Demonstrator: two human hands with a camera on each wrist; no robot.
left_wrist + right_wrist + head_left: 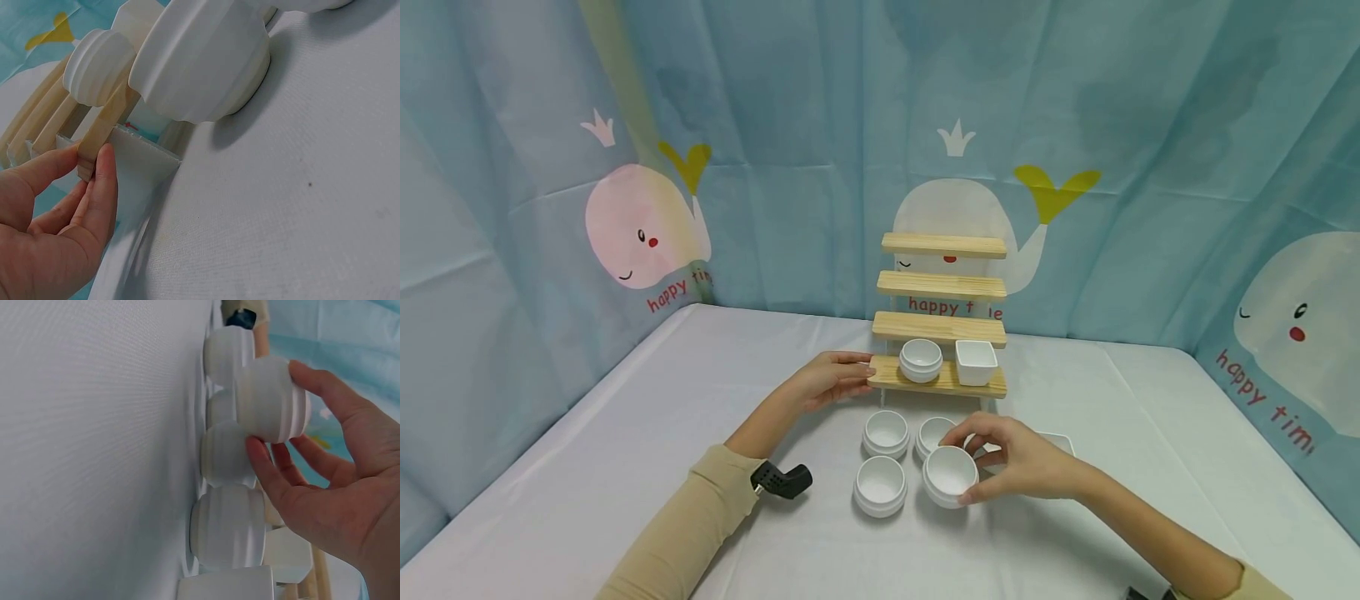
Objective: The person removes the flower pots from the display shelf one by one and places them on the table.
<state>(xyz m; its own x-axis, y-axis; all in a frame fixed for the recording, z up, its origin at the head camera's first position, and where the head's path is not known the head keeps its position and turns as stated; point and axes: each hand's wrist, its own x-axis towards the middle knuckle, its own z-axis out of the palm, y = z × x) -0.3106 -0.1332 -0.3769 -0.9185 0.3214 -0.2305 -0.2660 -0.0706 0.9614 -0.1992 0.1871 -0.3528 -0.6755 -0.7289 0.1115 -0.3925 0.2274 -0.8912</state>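
My left hand (833, 380) pinches the left end of the lowest board of a tiered wooden display stand (938, 327), thumb on top and fingers beneath in the left wrist view. A round white bowl (921, 360) and a square white bowl (976, 362) sit on that board. With thumb and fingertips, my right hand (1018, 460) grips another round white bowl (270, 400) by its side. The right wrist view shows this bowl raised off the table, mouth up in the head view. Beside it stand round white bowls (880, 485) (886, 434), and one more (934, 435) lies partly behind it.
A white rectangular dish (1060, 440) is partly hidden behind my right hand. White cloth covers the table (625, 433). Blue curtains (790, 167) with whale prints hang behind and at both sides. A black wrist camera (782, 481) juts from my left sleeve.
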